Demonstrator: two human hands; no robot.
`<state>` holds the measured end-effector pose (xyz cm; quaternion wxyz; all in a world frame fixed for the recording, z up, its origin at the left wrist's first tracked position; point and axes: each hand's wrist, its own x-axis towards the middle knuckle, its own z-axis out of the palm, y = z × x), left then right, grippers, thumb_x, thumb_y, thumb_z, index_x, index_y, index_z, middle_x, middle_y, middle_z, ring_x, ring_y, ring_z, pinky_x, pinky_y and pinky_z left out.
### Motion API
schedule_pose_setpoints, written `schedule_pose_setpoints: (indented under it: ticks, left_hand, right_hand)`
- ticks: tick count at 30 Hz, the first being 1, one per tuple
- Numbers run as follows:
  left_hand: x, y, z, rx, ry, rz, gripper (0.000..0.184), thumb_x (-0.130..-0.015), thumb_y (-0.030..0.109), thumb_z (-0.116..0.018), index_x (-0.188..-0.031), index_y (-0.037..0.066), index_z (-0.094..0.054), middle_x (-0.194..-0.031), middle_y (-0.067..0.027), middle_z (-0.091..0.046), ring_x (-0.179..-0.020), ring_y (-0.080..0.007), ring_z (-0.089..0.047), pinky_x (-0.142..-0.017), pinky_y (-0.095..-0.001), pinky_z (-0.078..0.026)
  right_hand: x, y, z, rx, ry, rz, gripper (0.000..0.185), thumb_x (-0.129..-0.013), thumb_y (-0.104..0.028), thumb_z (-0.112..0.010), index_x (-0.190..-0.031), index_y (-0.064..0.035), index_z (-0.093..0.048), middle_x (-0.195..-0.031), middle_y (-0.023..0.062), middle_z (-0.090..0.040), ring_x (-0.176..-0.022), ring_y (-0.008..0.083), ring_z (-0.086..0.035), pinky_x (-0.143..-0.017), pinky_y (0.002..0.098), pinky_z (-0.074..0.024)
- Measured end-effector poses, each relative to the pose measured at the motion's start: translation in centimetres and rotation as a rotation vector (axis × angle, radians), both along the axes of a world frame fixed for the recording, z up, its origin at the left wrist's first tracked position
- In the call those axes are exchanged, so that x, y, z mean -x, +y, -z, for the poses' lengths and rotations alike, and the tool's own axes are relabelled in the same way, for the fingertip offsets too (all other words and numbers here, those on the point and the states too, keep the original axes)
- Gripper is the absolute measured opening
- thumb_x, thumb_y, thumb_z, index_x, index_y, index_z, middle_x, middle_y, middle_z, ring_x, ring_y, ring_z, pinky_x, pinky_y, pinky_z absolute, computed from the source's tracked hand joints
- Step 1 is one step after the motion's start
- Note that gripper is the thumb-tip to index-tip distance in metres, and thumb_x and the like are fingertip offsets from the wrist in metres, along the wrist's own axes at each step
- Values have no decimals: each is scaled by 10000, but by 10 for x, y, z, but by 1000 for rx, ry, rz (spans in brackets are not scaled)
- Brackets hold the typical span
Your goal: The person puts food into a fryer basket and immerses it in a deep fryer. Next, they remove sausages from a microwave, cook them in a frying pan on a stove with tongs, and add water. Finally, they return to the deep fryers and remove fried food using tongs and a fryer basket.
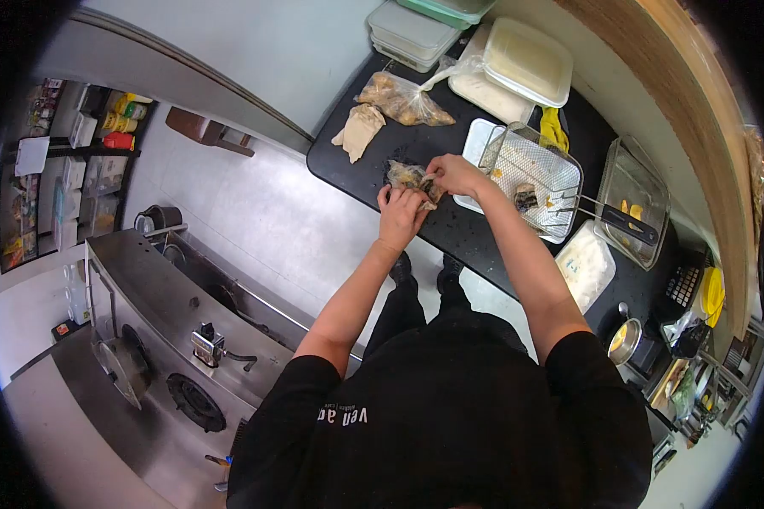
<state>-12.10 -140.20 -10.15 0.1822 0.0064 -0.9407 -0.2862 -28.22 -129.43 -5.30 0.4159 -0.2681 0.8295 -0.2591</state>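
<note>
Near the front edge of the black table (450, 229), my left hand (401, 216) is closed on the lower side of a small clear plastic bag (405, 175) with dark and pale food in it. My right hand (454, 176) pinches the bag's right side. Behind them lies a larger knotted plastic bag (403, 99) of brownish food pieces, with a crumpled beige cloth or paper (361, 131) to its left. Right of my hands, a wire fry basket (535, 165) with a black handle holds a dark-and-pale piece of food (525, 198). The exact finger contacts are too small to tell.
Lidded containers (412, 34) and a pale tub (528, 61) stand at the back. A yellow cloth (553, 129) lies by the basket. Farther right are a clear tray (634, 204), a white container (586, 265) and a metal pot (625, 341). A steel stove counter (157, 293) stands at left.
</note>
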Motion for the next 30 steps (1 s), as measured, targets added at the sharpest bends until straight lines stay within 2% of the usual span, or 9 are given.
schedule_pose_setpoints:
  ticks: [2,4,10,13,16,17,19,25,30]
  left_hand:
    - [-1,2,0,-14,6,-6,320,-684,120,-724,-951,135,-549,-949,-1,-594,-976,-217,-549,-985,-516,-272]
    - [-4,2,4,-25,11,-15,318,-684,103,-716,-950,134,-546,-950,-4,-589,-977,-213,-552,-995,-518,-266]
    - [-5,-2,5,-65,102,-45,344,-676,55,-710,-953,121,-517,-994,-12,-603,-986,-227,-568,-1031,-501,-232]
    - [2,-3,-12,-175,151,-97,338,-698,31,-714,-961,95,-512,-985,-44,-604,-953,-231,-587,-994,-441,-330]
    - [12,0,-28,-754,93,-348,282,-782,5,-703,-985,42,-511,-923,-79,-610,-814,-166,-605,-730,-272,-488]
    - [15,-1,-31,-756,96,-340,282,-782,5,-703,-985,42,-511,-923,-79,-610,-814,-166,-605,-730,-272,-488]
    - [23,-6,-36,-1228,139,-348,285,-797,-8,-695,-1007,23,-506,-917,-70,-619,-813,-126,-597,-735,-254,-489]
    - [23,-12,-68,-1333,-172,-276,322,-786,-24,-701,-1037,6,-502,-918,-94,-644,-798,-130,-614,-707,-245,-500]
    - [44,12,-103,-994,-275,-131,351,-770,26,-730,-1045,17,-514,-867,-76,-664,-762,-117,-621,-660,-245,-484]
  right_hand:
    - [-3,2,-4,50,28,-10,236,-803,-59,-576,-1026,3,-625,-761,110,-657,-582,177,-624,-523,320,-490]
    - [-5,2,-4,22,59,27,233,-770,-88,-599,-987,-19,-650,-929,187,-670,-871,328,-651,-761,393,-500]
    - [-17,18,-16,198,179,219,216,-787,-65,-589,-994,-11,-622,-903,200,-662,-868,347,-643,-756,392,-498]
    - [-22,24,-31,312,253,321,218,-810,-40,-570,-1021,1,-604,-862,173,-667,-820,296,-659,-717,362,-507]
    - [-12,35,-38,407,-66,465,213,-843,-20,-545,-1050,10,-586,-909,122,-649,-819,218,-653,-705,324,-530]
    - [-9,39,-41,408,-59,469,213,-843,-20,-545,-1050,10,-586,-909,122,-649,-819,218,-653,-705,324,-530]
    - [-3,48,-60,585,-397,591,227,-866,-7,-530,-1090,15,-559,-986,86,-600,-864,169,-625,-728,300,-555]
    - [45,143,-97,562,-408,592,260,-874,-25,-555,-1133,-6,-544,-929,55,-568,-866,144,-603,-721,278,-576]
    - [79,187,-50,349,-414,610,292,-863,-3,-552,-1154,-6,-543,-923,80,-588,-793,157,-630,-685,272,-570]
